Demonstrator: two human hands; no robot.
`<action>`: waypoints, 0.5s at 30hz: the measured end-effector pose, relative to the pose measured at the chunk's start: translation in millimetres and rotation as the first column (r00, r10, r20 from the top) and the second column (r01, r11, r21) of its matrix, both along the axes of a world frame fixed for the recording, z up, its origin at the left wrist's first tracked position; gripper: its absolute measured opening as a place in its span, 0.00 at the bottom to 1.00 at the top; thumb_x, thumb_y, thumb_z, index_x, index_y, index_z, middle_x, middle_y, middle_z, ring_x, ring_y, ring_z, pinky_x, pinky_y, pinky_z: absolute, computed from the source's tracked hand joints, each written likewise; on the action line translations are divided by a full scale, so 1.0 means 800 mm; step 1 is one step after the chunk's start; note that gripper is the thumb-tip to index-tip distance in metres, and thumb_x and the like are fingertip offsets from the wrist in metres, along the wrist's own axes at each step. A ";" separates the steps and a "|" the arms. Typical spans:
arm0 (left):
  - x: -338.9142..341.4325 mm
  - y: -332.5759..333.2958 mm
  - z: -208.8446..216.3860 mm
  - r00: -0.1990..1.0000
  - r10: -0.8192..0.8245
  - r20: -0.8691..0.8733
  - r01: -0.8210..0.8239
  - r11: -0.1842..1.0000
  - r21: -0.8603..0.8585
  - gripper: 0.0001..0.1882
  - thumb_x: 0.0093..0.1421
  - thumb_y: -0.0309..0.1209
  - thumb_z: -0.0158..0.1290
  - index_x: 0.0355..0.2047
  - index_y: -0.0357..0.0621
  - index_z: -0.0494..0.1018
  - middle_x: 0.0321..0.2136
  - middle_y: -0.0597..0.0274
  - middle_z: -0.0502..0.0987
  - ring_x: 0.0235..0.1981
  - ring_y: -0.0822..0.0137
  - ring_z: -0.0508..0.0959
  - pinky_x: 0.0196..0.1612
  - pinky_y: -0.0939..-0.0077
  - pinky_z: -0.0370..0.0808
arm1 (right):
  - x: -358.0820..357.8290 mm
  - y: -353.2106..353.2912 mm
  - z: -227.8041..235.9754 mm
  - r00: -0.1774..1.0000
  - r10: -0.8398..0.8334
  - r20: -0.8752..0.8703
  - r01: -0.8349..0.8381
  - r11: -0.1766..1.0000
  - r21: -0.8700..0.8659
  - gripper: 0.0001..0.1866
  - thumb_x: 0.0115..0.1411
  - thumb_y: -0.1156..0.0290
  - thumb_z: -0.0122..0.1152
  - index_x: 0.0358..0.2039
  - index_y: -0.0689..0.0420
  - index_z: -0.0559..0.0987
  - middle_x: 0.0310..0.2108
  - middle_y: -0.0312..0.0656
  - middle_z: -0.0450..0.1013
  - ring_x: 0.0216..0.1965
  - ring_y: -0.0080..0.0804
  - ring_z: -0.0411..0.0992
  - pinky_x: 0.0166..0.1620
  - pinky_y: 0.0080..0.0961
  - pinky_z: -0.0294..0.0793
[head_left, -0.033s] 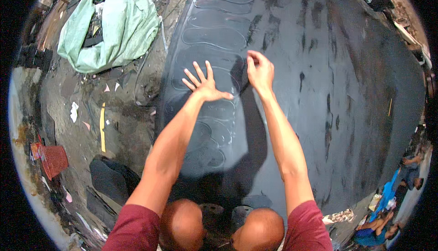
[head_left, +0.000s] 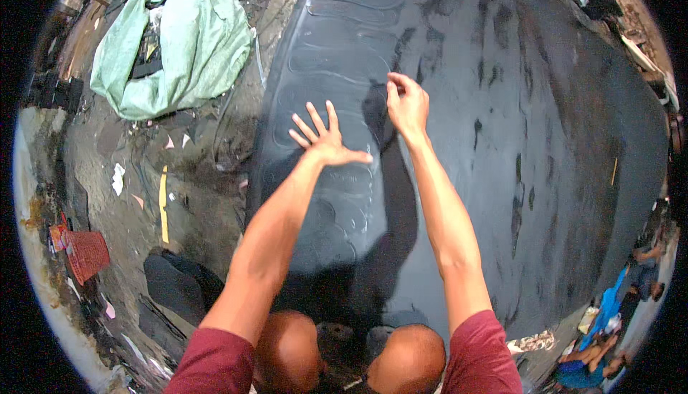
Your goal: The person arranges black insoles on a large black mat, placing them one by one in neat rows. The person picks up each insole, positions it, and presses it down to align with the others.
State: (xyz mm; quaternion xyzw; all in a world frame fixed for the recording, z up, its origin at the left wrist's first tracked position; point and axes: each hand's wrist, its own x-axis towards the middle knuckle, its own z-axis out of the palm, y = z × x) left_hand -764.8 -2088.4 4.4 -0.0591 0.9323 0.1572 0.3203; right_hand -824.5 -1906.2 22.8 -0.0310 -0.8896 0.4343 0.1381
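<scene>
A wide dark sheet (head_left: pixel 466 200), perhaps rubber, spreads in front of me. A row of traced shoe-sole outlines (head_left: pixel 337 61) runs along its left side. My left hand (head_left: pixel 326 143) rests over these marks, fingers spread and thumb stretched to the right, holding nothing. Just right of the row, farther from me, is my right hand (head_left: pixel 408 107). Its fingers are curled into a pinch; whatever they grip, if anything, is too small to make out. My right arm's shadow falls across the sheet between the two forearms.
Left of the sheet lies a pale green sack (head_left: pixel 204 50) on the dirty ground, with scraps and a yellow strip (head_left: pixel 163 204) nearer. A red basket (head_left: pixel 87 254) stands at far left. People (head_left: pixel 584 372) sit at the lower right edge. My knees (head_left: pixel 408 358) are close below.
My right hand has shifted slightly away from me along the sheet, still pinched. The left hand stays spread in nearly the same place; the view has moved a little.
</scene>
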 end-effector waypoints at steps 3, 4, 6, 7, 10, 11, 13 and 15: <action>0.001 -0.010 0.008 0.999 0.029 0.038 -0.028 0.999 -0.021 0.93 0.21 0.68 0.72 0.69 0.52 0.14 0.66 0.30 0.10 0.62 0.20 0.11 0.58 0.16 0.23 | -0.122 -0.048 -0.013 1.000 0.015 0.018 -0.016 0.997 0.082 0.13 0.60 0.66 0.59 0.44 0.54 0.82 0.44 0.44 0.78 0.48 0.46 0.74 0.52 0.41 0.73; 0.000 -0.010 0.009 0.999 0.042 0.026 -0.042 0.999 -0.006 0.93 0.21 0.66 0.74 0.69 0.52 0.14 0.66 0.30 0.10 0.62 0.20 0.12 0.58 0.16 0.23 | -0.163 -0.056 -0.017 1.000 0.025 0.005 -0.025 0.994 0.105 0.13 0.60 0.66 0.59 0.45 0.53 0.82 0.45 0.44 0.78 0.50 0.46 0.73 0.53 0.41 0.73; -0.014 -0.010 0.019 0.997 0.066 0.050 -0.065 0.998 -0.019 0.93 0.21 0.63 0.75 0.70 0.52 0.15 0.66 0.29 0.11 0.63 0.20 0.14 0.59 0.16 0.24 | -0.244 -0.073 -0.015 0.990 0.112 -0.083 -0.092 0.971 0.221 0.17 0.61 0.66 0.58 0.50 0.52 0.80 0.54 0.43 0.74 0.56 0.46 0.70 0.57 0.41 0.71; -0.018 -0.005 0.022 0.995 0.066 0.068 -0.066 0.998 -0.005 0.92 0.22 0.63 0.75 0.70 0.52 0.15 0.66 0.29 0.11 0.64 0.20 0.14 0.60 0.17 0.23 | -0.278 -0.073 -0.018 0.992 0.115 -0.051 -0.099 0.961 0.257 0.18 0.61 0.65 0.58 0.52 0.52 0.79 0.56 0.42 0.73 0.57 0.46 0.69 0.59 0.41 0.70; -0.032 -0.002 0.040 0.978 0.077 0.193 -0.081 0.997 0.013 0.87 0.29 0.57 0.76 0.71 0.51 0.17 0.67 0.30 0.12 0.65 0.21 0.15 0.60 0.18 0.23 | -0.352 -0.086 -0.020 0.960 0.178 0.214 -0.243 0.913 0.327 0.29 0.63 0.61 0.56 0.64 0.49 0.68 0.69 0.39 0.59 0.62 0.48 0.66 0.63 0.43 0.67; -0.036 -0.004 0.042 0.972 0.076 0.224 -0.075 0.997 -0.011 0.88 0.29 0.58 0.76 0.71 0.51 0.17 0.67 0.30 0.12 0.65 0.20 0.16 0.60 0.18 0.23 | -0.367 -0.096 -0.021 0.945 0.186 0.268 -0.273 0.900 0.340 0.31 0.63 0.61 0.56 0.67 0.48 0.64 0.71 0.39 0.55 0.62 0.49 0.67 0.63 0.44 0.68; -0.032 -0.012 0.040 0.970 0.094 0.224 -0.093 0.996 -0.014 0.88 0.28 0.58 0.76 0.71 0.50 0.17 0.67 0.30 0.12 0.65 0.20 0.16 0.60 0.17 0.23 | -0.386 -0.118 -0.012 0.881 0.204 0.427 -0.376 0.849 0.372 0.38 0.64 0.60 0.55 0.72 0.43 0.52 0.75 0.37 0.45 0.60 0.54 0.69 0.61 0.48 0.70; -0.033 -0.011 0.034 0.977 0.084 0.194 -0.087 0.996 0.007 0.88 0.28 0.59 0.76 0.71 0.51 0.18 0.67 0.29 0.13 0.64 0.18 0.17 0.59 0.16 0.24 | -0.409 -0.117 -0.016 0.872 0.199 0.447 -0.387 0.840 0.380 0.38 0.64 0.60 0.55 0.72 0.42 0.52 0.75 0.37 0.45 0.58 0.55 0.70 0.60 0.48 0.71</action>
